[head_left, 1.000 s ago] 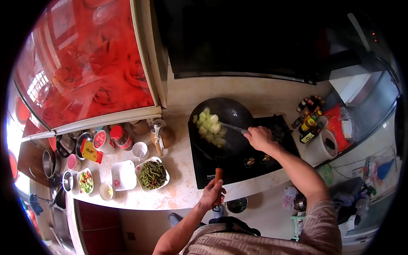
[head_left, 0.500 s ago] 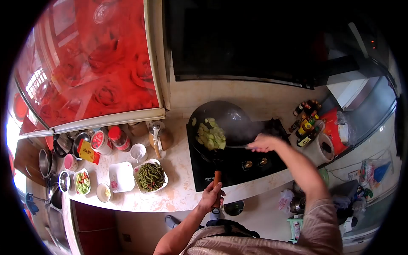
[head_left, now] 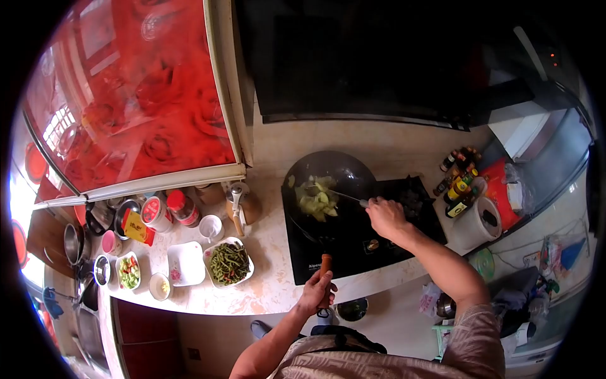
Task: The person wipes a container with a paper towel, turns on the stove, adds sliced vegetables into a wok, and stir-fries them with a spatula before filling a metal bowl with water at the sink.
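Note:
My left hand (head_left: 317,293) is closed around the wooden handle (head_left: 326,263) of a dark wok (head_left: 350,169), which sits on the black stove (head_left: 300,262). Pale green vegetable slices (head_left: 317,205) lie toward the wok's left side, partly smeared by motion. In my right hand (head_left: 386,218) is the grey grip of a spatula (head_left: 345,196). Its thin metal shaft slants left into the wok and reaches the slices; the head is blurred among them. My right hand is over the stove, just beyond the wok's right rim.
Left on the counter stand a dish of green beans (head_left: 229,262), a white dish (head_left: 186,264), a small bowl (head_left: 160,287), a dish of chopped vegetables (head_left: 129,271) and jars (head_left: 183,208). Sauce bottles (head_left: 459,186) and a white bin (head_left: 478,221) stand right. The range hood (head_left: 366,63) overhangs.
My right hand has moved slightly left and up, and the spatula now reaches deeper among the slices, which have shifted. My left hand keeps its grip on the wok handle. The view has shifted slightly.

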Demonstrator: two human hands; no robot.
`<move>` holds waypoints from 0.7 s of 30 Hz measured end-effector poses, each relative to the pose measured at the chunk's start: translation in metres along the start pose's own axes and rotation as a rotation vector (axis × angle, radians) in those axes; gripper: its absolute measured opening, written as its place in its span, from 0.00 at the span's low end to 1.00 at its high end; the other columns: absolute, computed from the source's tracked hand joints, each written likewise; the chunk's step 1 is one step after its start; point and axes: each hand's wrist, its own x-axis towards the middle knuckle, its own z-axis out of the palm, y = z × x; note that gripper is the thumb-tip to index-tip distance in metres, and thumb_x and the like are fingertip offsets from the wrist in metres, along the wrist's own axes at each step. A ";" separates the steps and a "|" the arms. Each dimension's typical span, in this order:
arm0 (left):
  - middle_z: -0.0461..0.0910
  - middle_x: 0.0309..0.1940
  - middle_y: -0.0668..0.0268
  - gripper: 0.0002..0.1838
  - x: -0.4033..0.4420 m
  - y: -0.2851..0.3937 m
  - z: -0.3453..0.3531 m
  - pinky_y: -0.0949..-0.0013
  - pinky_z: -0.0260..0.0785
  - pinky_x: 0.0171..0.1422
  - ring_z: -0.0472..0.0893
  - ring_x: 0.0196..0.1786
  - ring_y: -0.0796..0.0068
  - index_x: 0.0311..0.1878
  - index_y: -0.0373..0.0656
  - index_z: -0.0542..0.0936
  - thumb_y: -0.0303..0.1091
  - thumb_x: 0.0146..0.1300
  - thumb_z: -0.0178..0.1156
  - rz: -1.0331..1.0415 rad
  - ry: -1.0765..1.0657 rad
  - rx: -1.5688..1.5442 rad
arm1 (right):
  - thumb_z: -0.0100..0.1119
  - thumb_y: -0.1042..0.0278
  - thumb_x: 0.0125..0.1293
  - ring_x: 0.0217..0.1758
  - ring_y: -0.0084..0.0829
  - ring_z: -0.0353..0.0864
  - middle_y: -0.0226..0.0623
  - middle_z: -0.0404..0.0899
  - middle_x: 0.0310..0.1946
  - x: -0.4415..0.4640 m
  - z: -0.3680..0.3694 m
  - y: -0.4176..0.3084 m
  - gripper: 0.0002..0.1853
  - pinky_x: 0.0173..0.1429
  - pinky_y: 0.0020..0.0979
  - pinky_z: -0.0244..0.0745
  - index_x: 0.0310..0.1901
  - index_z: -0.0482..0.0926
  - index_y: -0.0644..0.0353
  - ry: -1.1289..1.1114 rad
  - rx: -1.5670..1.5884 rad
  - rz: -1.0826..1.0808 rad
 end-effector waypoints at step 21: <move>0.77 0.28 0.64 0.16 0.000 0.001 0.001 0.74 0.67 0.17 0.75 0.18 0.76 0.52 0.48 0.69 0.48 0.71 0.56 0.002 -0.011 0.006 | 0.51 0.69 0.66 0.43 0.51 0.83 0.50 0.79 0.43 0.019 0.018 -0.012 0.12 0.44 0.50 0.77 0.48 0.79 0.62 -0.050 -0.005 0.027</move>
